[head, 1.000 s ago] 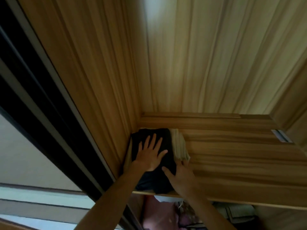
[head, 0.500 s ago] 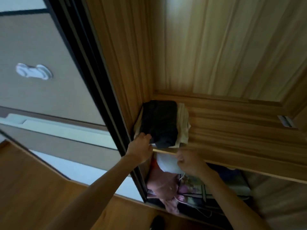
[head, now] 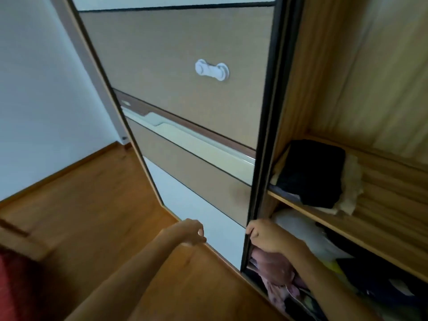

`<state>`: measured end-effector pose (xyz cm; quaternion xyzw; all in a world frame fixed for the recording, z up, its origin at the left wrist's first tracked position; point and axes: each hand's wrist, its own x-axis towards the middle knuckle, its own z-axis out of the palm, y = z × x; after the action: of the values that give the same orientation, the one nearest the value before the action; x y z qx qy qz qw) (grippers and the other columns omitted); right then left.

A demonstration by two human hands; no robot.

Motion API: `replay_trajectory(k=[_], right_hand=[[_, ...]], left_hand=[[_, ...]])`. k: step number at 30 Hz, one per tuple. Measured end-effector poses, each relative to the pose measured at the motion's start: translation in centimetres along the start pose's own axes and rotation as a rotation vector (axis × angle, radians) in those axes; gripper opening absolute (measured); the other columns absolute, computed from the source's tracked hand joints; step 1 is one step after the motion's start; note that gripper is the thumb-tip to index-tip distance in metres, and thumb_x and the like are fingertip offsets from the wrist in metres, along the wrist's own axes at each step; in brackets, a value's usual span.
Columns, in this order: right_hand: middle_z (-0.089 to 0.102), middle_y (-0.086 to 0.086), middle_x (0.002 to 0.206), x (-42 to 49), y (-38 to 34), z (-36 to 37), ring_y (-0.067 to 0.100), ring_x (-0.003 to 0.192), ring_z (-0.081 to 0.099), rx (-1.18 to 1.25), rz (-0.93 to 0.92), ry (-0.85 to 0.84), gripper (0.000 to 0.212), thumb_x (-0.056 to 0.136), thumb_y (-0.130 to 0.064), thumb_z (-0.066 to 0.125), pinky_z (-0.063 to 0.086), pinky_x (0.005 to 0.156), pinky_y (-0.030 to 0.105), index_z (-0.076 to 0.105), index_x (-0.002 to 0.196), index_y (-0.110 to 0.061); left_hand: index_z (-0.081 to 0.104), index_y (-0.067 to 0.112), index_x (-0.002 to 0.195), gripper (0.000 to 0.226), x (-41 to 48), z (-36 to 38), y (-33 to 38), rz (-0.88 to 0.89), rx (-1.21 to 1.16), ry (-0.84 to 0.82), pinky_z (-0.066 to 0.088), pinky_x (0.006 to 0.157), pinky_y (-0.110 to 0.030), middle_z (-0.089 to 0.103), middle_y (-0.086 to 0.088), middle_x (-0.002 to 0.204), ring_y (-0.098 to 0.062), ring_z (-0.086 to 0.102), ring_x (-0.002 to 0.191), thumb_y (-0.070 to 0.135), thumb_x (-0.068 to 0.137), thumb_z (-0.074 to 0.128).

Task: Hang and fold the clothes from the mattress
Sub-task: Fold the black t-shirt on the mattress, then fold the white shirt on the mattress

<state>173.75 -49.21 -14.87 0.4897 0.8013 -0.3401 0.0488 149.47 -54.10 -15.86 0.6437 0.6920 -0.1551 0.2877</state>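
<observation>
Just above and to the right of the right hand (head: pixel 266 238), the folded dark garment (head: pixel 312 172) lies on a cream garment (head: pixel 350 188) at the left end of the wardrobe shelf (head: pixel 393 202). That hand's fingers curl round the black edge of the sliding door (head: pixel 185 107), with pink clothes (head: pixel 273 267) right beneath its wrist. To its left, the left hand (head: pixel 188 232) hangs loosely curled, gripping nothing, over the wooden floor (head: pixel 92 216).

The right hand (head: pixel 266 237) gripped the black edge of the sliding door (head: pixel 185 112), its fingers (head: pixel 252 230) curled round the frame. The left hand (head: pixel 188 232) hung loosely curled near it, holding nothing. On the wooden shelf (head: pixel 382 193) a folded dark garment (head: pixel 312 172) lay on cream clothes (head: pixel 352 181), with a pink garment (head: pixel 273 267) below.
</observation>
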Motion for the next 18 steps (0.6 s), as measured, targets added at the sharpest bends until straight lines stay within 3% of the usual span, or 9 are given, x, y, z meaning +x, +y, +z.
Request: replay_trajectory(k=[2,7,13,18], right_hand=[[0.061,0.002,0.127,1.8,-3.8,1.0,0.017,0.111,0.060,-0.044,-0.022,-0.033,0.034,0.094,-0.013,0.049,0.049,0.092,0.024,0.062,0.124,-0.019],[0.061,0.002,0.126,5.6,-15.7,4.9,0.013,0.091,0.058,-0.140,-0.189,-0.083,0.031,0.097,-0.018,0.046,0.048,0.081,0.023,0.060,0.125,-0.021],[0.062,0.002,0.125,9.9,-30.4,10.9,0.018,0.105,0.063,-0.266,-0.348,-0.152,0.028,0.097,-0.021,0.052,0.050,0.090,0.027,0.060,0.124,-0.023],[0.058,0.000,0.130,12.6,-42.1,15.1,0.017,0.111,0.061,-0.377,-0.491,-0.195,0.041,0.097,-0.024,0.055,0.053,0.093,0.031,0.049,0.138,-0.025]], left_hand=[[0.059,0.015,0.131,0.038,-1.7,0.3,-4.0,-0.050,-0.072,0.046,0.046,0.094,-0.031,0.060,-0.004,0.132,-0.022,0.058,0.118,0.036,0.100,0.050],[0.058,0.013,0.132,0.043,-6.2,1.8,-15.8,-0.169,-0.209,0.086,0.045,0.098,-0.033,0.059,-0.004,0.135,-0.023,0.056,0.122,0.039,0.098,0.051],[0.055,0.012,0.134,0.049,-13.7,3.1,-30.6,-0.307,-0.285,0.113,0.050,0.098,-0.035,0.059,-0.004,0.132,-0.023,0.059,0.118,0.042,0.097,0.050],[0.067,0.020,0.117,0.043,-21.8,5.6,-40.9,-0.487,-0.432,0.218,0.053,0.091,-0.029,0.069,0.003,0.120,-0.015,0.066,0.106,0.049,0.089,0.051]])
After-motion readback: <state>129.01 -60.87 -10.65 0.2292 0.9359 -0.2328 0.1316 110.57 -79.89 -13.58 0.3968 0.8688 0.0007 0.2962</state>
